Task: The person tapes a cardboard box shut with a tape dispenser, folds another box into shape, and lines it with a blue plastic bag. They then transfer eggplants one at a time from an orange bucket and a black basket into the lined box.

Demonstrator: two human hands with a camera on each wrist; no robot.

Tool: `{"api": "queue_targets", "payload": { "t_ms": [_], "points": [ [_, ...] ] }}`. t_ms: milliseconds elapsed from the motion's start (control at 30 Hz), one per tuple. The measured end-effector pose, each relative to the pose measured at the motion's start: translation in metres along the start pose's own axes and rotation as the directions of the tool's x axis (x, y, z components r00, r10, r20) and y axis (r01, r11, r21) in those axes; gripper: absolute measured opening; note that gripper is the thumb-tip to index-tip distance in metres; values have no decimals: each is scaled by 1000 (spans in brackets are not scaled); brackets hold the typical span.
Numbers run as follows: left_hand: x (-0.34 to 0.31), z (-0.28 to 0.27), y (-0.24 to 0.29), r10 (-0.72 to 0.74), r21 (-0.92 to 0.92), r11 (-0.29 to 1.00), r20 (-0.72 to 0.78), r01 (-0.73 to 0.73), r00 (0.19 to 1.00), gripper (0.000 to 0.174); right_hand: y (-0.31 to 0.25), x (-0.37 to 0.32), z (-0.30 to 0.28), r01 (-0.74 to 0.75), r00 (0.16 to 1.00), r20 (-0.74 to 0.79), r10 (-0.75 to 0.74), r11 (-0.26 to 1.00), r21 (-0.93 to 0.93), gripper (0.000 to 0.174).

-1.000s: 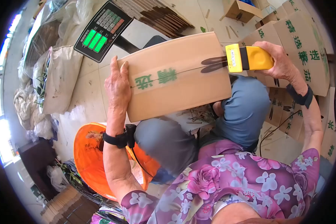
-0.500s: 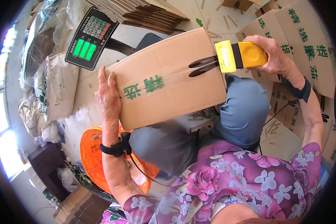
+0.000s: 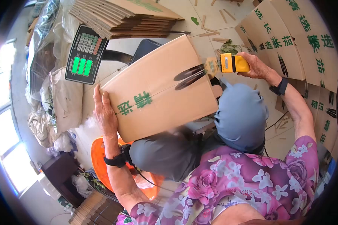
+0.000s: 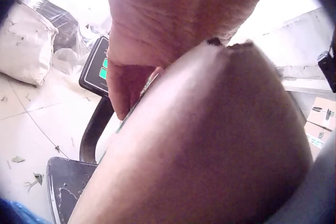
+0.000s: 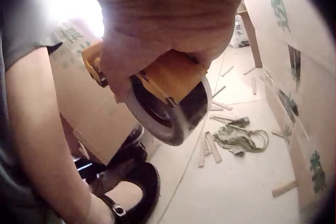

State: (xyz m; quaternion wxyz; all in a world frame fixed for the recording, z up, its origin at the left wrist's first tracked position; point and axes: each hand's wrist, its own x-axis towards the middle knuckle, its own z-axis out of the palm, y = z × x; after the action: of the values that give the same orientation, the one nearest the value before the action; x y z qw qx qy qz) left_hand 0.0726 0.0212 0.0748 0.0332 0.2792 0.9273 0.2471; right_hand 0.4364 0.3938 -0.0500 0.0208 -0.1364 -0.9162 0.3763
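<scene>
A cardboard box (image 3: 165,90) with green characters lies tilted across the person's knees in the head view. The left hand (image 3: 106,114) holds its left end, fingers along the top edge and side. The right hand (image 3: 257,67) grips a yellow tape dispenser (image 3: 234,63) off the box's right end, and a strip of tape (image 3: 212,66) spans between the two. The right wrist view shows the tape roll (image 5: 178,119) under the yellow body (image 5: 173,74), gripped by the right hand (image 5: 168,19). The left hand (image 4: 173,19) rests at the box (image 4: 210,140) in the left wrist view.
A scale display (image 3: 85,54) stands at the upper left beside stacked flat cardboard (image 3: 127,18). Printed boxes (image 3: 289,48) stand at the right. An orange tub (image 3: 97,159) sits by the left forearm. Wooden strips and a withered leaf (image 5: 239,139) litter the floor.
The right hand and dispenser have moved off the box's right end, and tape now shows between them. The box and left hand have shifted left and down in the head view.
</scene>
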Motion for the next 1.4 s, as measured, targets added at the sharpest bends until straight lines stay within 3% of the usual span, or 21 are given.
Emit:
{"api": "queue_targets", "payload": {
  "t_ms": [167, 267, 300, 333, 367, 433, 467, 567, 633, 667, 733, 833, 900, 933, 967, 1000, 1067, 1100, 1167, 1233, 1400],
  "points": [
    [1, 4, 1, -12, -18, 1000, -10, 11, 1000, 46, -34, 18, -18, -19, 996, 78, 30, 989, -145, 59],
    [6, 4, -11, 28, -36, 999, -38, -29, 999, 47, -89, 42, -22, -110, 965, 176, 194, 909, -402, 54],
    [6, 7, -15, 73, -61, 995, -83, -78, 994, 47, -94, 46, -17, 52, 994, 113, -3, 901, -430, 50],
    [3, -2, 7, -135, -66, 988, 48, 138, 990, 52, -100, 53, -12, 206, 978, 57, -203, 860, -466, 46],
    [2, -2, 7, -136, -67, 988, 55, 140, 989, 52, -110, 70, 0, 202, 979, 61, -196, 862, -465, 46],
    [5, -3, 8, -93, -8, 996, 31, 93, 995, 51, -121, 107, 25, 128, 941, 311, 135, 709, -694, 39],
    [6, -2, 10, -81, -10, 997, 27, 81, 996, 51, -108, 109, 30, 119, 944, 300, 137, 707, -698, 39],
    [-1, 0, 1, -51, -125, 991, 23, 54, 998, 51, -60, 107, 33, 188, 897, 431, 99, 797, -574, 38],
    [1, 1, -8, -37, -126, 991, 13, 38, 999, 49, -32, 93, 21, -220, 830, 386, 403, 872, -438, 50],
    [2, 1, -7, -63, -182, 981, 46, 70, 997, 49, -15, 80, 18, -230, 822, 389, 417, 867, -442, 50],
    [3, 2, 2, -42, -163, 985, 45, 49, 998, 50, 21, 60, 21, -645, 707, 419, 570, 762, 52, 63],
    [3, 3, 8, -23, -87, 996, 24, 25, 999, 50, 65, 50, 50, -719, 677, 477, 560, 642, 267, 66],
    [2, 1, 15, -76, -143, 986, 49, 83, 996, 50, 72, 49, 68, -727, 666, 465, 584, 647, 228, 67],
    [1, -2, 16, -74, -134, 988, 57, 81, 996, 50, 72, 48, 84, -542, 834, 150, 531, 840, 38, 67],
    [1, -3, 15, -74, -121, 989, 56, 80, 996, 51, 75, 50, 97, -358, 932, -143, 333, 904, -233, 66],
    [1, -1, 15, -77, -110, 990, 53, 83, 996, 52, 54, 67, 82, -357, 929, -153, 338, 927, -118, 60],
    [0, 0, 13, -66, -116, 991, 52, 72, 996, 53, -30, 91, 23, -452, 889, 154, 431, 773, 446, 37],
    [1, -1, 13, -51, -123, 991, 44, 56, 998, 54, -54, 88, 10, -465, 884, 326, 336, 543, 699, 33],
    [1, -3, 17, -47, -110, 993, 43, 51, 998, 55, -93, 89, -4, -480, 876, 446, 183, 233, 846, 29],
    [0, -2, 17, -36, -102, 994, 49, 40, 998, 55, -118, 95, -5, -361, 877, 454, -159, 408, 839, 25],
    [3, 0, 2, -46, -69, 996, 20, 47, 999, 60, -75, 108, 41, -463, 853, 510, -109, 293, 836, 23]
  ]
}}
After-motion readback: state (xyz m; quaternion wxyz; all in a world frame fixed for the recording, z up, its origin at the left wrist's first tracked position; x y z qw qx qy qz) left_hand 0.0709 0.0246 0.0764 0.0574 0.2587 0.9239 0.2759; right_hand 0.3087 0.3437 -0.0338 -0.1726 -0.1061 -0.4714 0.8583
